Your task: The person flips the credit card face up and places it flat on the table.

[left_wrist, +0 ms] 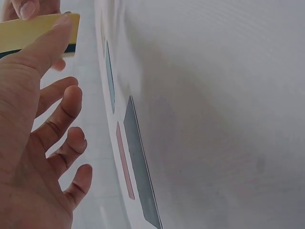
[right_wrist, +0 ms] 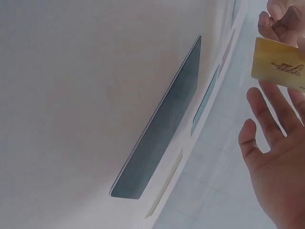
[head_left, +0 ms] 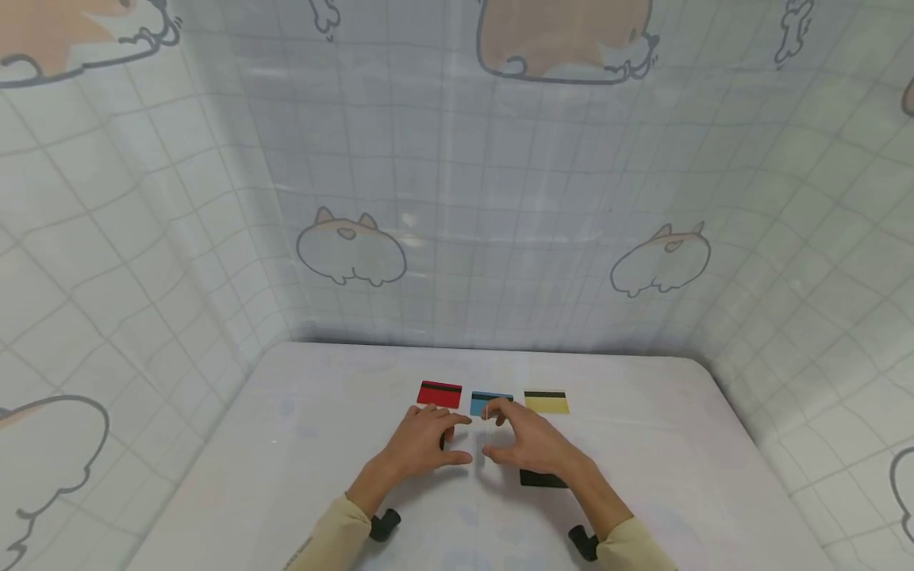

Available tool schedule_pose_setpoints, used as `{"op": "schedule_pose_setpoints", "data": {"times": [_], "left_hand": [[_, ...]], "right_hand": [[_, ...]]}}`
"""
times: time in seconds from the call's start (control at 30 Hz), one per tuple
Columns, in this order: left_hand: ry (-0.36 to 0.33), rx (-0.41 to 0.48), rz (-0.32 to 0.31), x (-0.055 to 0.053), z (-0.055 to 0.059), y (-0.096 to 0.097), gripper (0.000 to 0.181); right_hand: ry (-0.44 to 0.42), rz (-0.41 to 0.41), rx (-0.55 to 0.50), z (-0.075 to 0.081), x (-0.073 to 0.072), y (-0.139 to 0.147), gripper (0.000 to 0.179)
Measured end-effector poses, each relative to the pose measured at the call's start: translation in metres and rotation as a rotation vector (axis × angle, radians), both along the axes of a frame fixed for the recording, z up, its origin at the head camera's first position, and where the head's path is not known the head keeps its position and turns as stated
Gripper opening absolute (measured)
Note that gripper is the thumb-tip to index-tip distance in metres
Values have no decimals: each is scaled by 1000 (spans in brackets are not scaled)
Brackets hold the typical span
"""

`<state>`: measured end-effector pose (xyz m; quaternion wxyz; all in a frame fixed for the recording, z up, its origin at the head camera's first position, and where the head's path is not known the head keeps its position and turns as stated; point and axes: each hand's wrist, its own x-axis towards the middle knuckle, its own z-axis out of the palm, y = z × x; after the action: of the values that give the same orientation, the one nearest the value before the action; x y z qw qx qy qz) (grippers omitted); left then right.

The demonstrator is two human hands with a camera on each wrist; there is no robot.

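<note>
My right hand (head_left: 531, 440) pinches a yellow card (right_wrist: 274, 59) on edge between thumb and index finger, above the table. One face of it carries script lettering; a dark stripe crosses the other in the left wrist view. Facing it, my left hand (head_left: 421, 441) has its fingers spread and loosely bent, fingertips just left of the card. Beyond the hands lie a red card (head_left: 439, 395), a blue card (head_left: 491, 403) and a second yellow card (head_left: 547, 402) in a row, each with a dark stripe. The right hand partly overlaps the blue one.
A dark flat rectangle (head_left: 543, 479) lies on the white table (head_left: 300, 420) below my right wrist. Another dark flat rectangle (left_wrist: 140, 162) lies under my left hand. Patterned curtains (head_left: 457, 198) enclose the table at the back and both sides.
</note>
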<state>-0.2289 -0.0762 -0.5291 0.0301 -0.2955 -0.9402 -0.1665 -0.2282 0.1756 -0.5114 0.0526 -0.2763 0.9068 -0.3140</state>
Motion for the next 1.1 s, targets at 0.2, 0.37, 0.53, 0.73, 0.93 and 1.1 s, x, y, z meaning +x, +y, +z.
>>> {"op": "schedule_pose_setpoints", "data": {"times": [0.2,0.37,0.53,0.73,0.93,1.1], "left_hand": [[-10,20,9,0,1,-1,63],[-4,62,16,0,2,-2,71],[14,101,19,1,1,-3,77],[14,122,-4,2,3,-2,73],[11,105,-18,2,2,-1,67],[21,95,-22,2,3,0,65]], "right_hand": [[40,-5,24,1,4,5,52],[133,-16,89,0,4,7,57],[208,-31,187,-1,3,6,59],[249,-24,250,0,2,5,61],[271,-18,294,0,3,3,60],[272,-1,298,0,3,1,60]]}}
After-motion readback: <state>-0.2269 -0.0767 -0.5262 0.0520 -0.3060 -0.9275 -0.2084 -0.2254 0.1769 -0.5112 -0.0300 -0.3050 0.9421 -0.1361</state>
